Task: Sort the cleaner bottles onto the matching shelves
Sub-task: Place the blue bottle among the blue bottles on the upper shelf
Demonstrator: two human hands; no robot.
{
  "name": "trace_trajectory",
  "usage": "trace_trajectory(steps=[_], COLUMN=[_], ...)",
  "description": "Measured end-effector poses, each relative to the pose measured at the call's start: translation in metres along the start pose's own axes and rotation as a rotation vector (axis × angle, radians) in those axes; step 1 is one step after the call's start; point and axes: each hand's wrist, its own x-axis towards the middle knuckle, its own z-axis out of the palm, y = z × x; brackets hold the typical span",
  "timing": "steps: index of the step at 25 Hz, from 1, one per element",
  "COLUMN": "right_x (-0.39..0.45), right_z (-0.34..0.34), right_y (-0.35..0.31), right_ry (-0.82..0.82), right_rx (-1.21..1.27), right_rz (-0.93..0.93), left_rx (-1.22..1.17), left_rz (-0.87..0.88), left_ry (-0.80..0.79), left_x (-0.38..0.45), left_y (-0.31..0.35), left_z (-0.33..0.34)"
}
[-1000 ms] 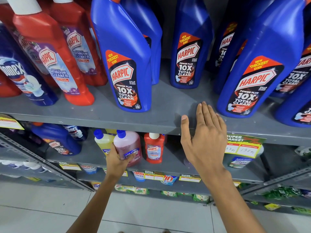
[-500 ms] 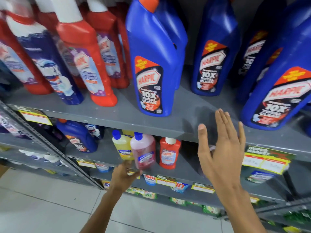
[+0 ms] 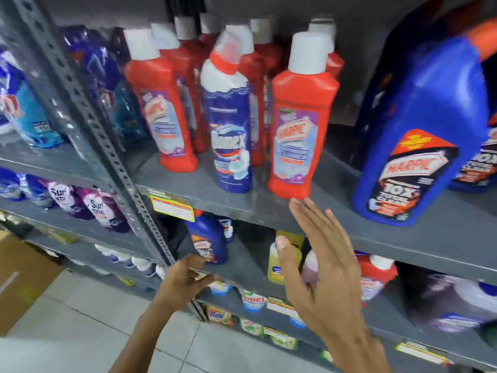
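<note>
Two bare hands show in front of grey metal shelving. The right hand (image 3: pixel 320 267) is raised flat, fingers spread and straight, grip open and holding nothing, fingertips just below the front edge of the upper shelf (image 3: pixel 269 208), just under a red Harpic bottle (image 3: pixel 298 133). The left hand (image 3: pixel 185 278) sits lower, at the front edge of the lower shelf (image 3: pixel 242 267) near the upright post (image 3: pixel 107 146); fingers are loosely curled with nothing in them, grip empty.

On the upper shelf, near its front edge, a blue Domex bottle (image 3: pixel 231 122) stands upright between two red bottles, the red Harpic one to its right and another red bottle (image 3: pixel 161 109) to its left; more red bottles with white caps stand behind. Toward the right end of that shelf a large blue Harpic bottle (image 3: pixel 419 146) stands at the front edge.

On the lower shelf a small blue bottle (image 3: pixel 208 240) stands left of a yellow bottle (image 3: pixel 274 267), a pink bottle partly hidden by the right hand, and a small red bottle (image 3: pixel 376 275). Much of the frame is motion-blurred.
</note>
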Motion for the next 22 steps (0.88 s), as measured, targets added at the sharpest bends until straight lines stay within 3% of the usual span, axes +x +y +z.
trace_trajectory(steps=[6, 11, 18, 22], right_x=[0.006, 0.012, 0.019, 0.019], right_z=[0.089, 0.117, 0.126, 0.126], right_y=[-0.02, -0.023, -0.02, -0.019], right_ry=[-0.059, 0.016, 0.068, 0.074], right_rx=[-0.238, -0.455, -0.468, -0.458], right_rz=[0.029, 0.085, 0.099, 0.117], left_rx=[-0.167, -0.28, -0.293, -0.24], left_rz=[-0.087, -0.058, -0.111, -0.078], left_ry=[-0.014, -0.179, -0.319, -0.305], left_x=[0.08, 0.131, 0.147, 0.138], left_y=[-0.032, -0.05, -0.041, -0.034], left_z=[-0.035, -0.021, -0.028, -0.027])
